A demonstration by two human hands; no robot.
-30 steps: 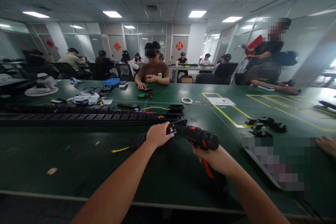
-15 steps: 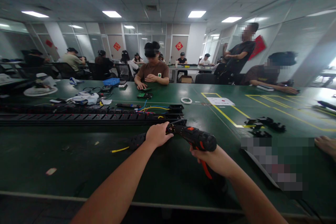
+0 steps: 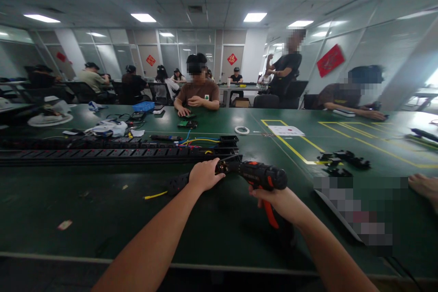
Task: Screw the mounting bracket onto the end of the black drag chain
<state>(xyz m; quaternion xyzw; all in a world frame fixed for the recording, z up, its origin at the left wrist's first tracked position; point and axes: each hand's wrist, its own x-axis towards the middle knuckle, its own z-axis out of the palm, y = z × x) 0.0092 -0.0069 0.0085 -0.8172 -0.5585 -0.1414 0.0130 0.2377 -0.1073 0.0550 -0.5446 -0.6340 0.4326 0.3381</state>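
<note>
My right hand (image 3: 277, 198) is wrapped round the handle of a black and orange cordless drill (image 3: 262, 174). The drill lies nearly level, its nose toward my left hand (image 3: 204, 175). Those left fingers close on a small black fitting (image 3: 223, 167) with brass-coloured spots, right at the drill's tip. Whether the bit touches a screw is too small to see. From under my left wrist a black part (image 3: 178, 184) sticks out, with a yellow wire end (image 3: 155, 195) beside it. Just behind, a long black socket strip (image 3: 119, 155) lies across the table.
Blue and yellow wires (image 3: 201, 140) run by the strip's right end. A white tape roll (image 3: 242, 130) and a paper sheet (image 3: 285, 131) lie beyond. Black brackets (image 3: 352, 159) sit at right, near another person's hand (image 3: 422, 187). A co-worker (image 3: 196, 91) sits opposite.
The drill's rear end has swung slightly to the right, with my right hand. My left hand keeps its hold. In the background, a standing person has moved left.
</note>
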